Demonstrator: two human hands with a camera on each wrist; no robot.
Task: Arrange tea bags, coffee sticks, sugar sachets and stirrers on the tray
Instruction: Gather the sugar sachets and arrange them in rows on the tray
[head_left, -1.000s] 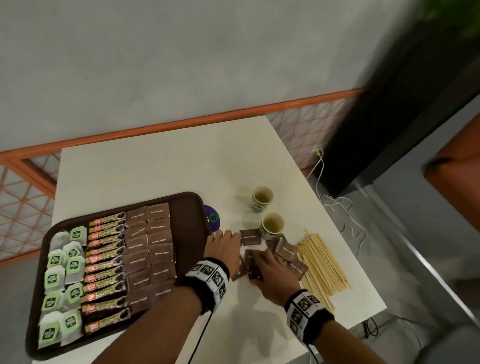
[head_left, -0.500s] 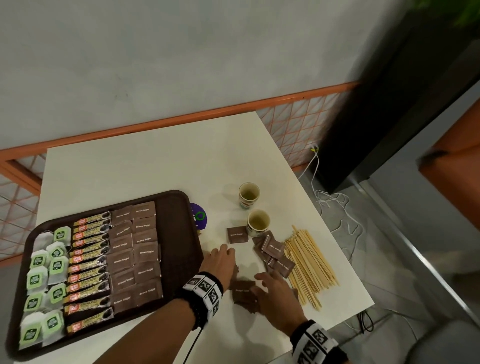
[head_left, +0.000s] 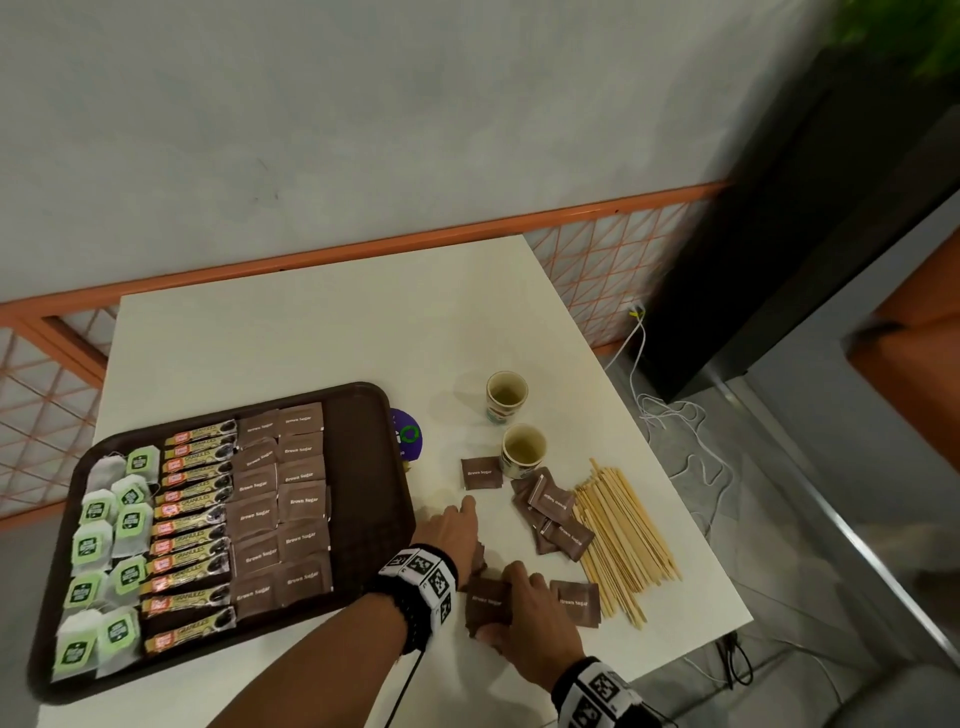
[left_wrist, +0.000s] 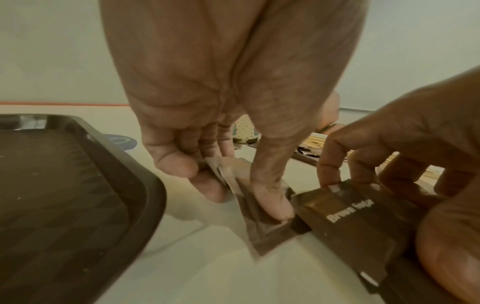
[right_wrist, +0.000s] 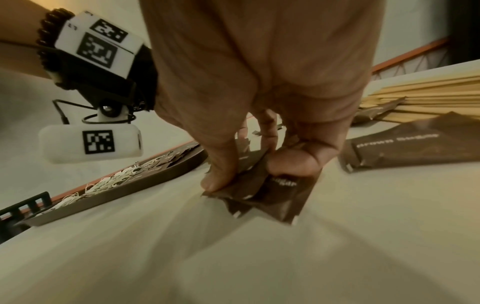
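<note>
A brown tray (head_left: 374, 467) on the left of the white table carries rows of green-tagged tea bags (head_left: 111, 525), coffee sticks (head_left: 192, 525) and brown sugar sachets (head_left: 283, 504). Just right of the tray, my left hand (head_left: 457, 535) pinches a brown sugar sachet (left_wrist: 249, 207) between thumb and fingers. Beside it my right hand (head_left: 511, 603) grips a small stack of sugar sachets (head_left: 488, 603), thumb on top in the right wrist view (right_wrist: 259, 185). More loose sachets (head_left: 553, 506) lie by a pile of wooden stirrers (head_left: 623, 535).
Two small paper cups (head_left: 506, 395) (head_left: 522, 449) stand behind the loose sachets. A purple disc (head_left: 410, 434) pokes out from the tray's right edge. The table's right and near edges are close to the stirrers; white cables (head_left: 670, 415) trail on the floor beyond.
Both hands have drawn back from the loose pile toward the near table edge. The right hand now holds a gathered stack of sachets, and the left has picked one up.
</note>
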